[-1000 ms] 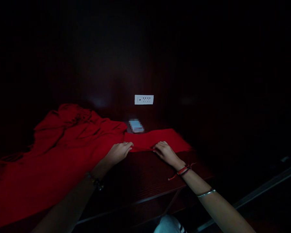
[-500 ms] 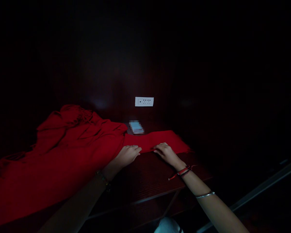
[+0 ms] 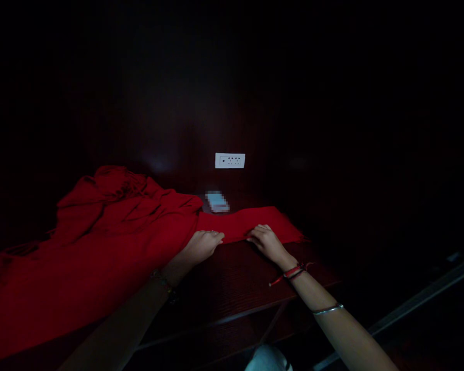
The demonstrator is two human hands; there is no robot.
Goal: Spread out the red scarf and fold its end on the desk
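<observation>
A red fringed scarf [image 3: 112, 247] lies across the dark wooden surface, bunched in a heap at the left and laid out as a flat, narrow band at the right. My left hand [image 3: 205, 244] is closed on the near edge of that band, thumb and fingers pinched together. A short way to its right, my right hand [image 3: 267, 241] pinches the same edge with bent fingers. The fingertips of both hands are partly hidden. At the right end of the band, loose fringe spreads over the wood.
Behind the scarf lies a small pale blue object [image 3: 217, 201], blurred out. A white socket plate [image 3: 230, 161] is set in the dark back panel. The wooden surface [image 3: 232, 283] ends at a front edge, with an open space below. A metal rail [image 3: 425, 293] runs at lower right.
My right hand has shifted very slightly to the right along the scarf's edge. My left hand has barely moved, and the scarf lies almost the same.
</observation>
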